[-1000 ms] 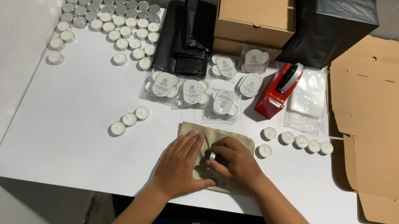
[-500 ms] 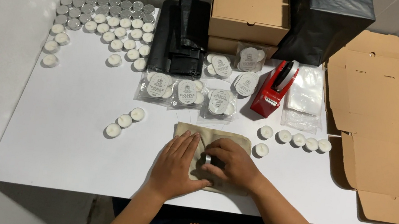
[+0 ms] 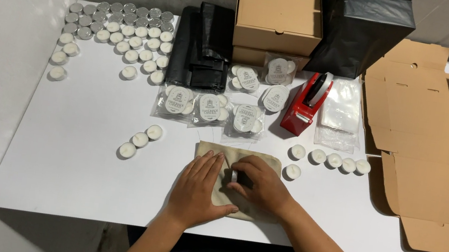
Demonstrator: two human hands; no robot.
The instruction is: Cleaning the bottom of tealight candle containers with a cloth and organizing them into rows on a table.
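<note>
- While both hands rest on it, a beige cloth pouch (image 3: 269, 163) lies flat on the white table (image 3: 73, 145), near the front edge, at 6 o'clock from the table's middle.
- Left hand (image 3: 197, 190): palm down, fingers spread and flat, pressing the pouch's left half; it grips nothing.
- Right hand (image 3: 260, 186): fingers curled, tips pinching a small tealight (image 3: 235, 176) with a metal rim against the pouch, just beside the left hand's fingertips.
- Three loose tealights (image 3: 140, 140): a slanted row at 9 o'clock from the pouch, well apart from it.
- Row of tealights (image 3: 333, 159): at 2 o'clock from the pouch; one more sits below the row's left end, near the pouch's right edge.
- Clear packets of tealights (image 3: 209, 108): side by side at 12 o'clock from the pouch, more behind them.
- Red tape dispenser (image 3: 306, 104): at 1 o'clock, beside a stack of clear bags (image 3: 343, 108).
- Black plastic bags (image 3: 201, 45), folded: at 11 o'clock.
- Closed cardboard boxes (image 3: 280, 10), stacked: at the far edge, 12 o'clock, with a large black bag (image 3: 366, 29) to their right.
- Flattened cardboard box (image 3: 434, 151): at 3 o'clock.
- Massed tealights (image 3: 123, 28): far left corner, 10 o'clock.
</note>
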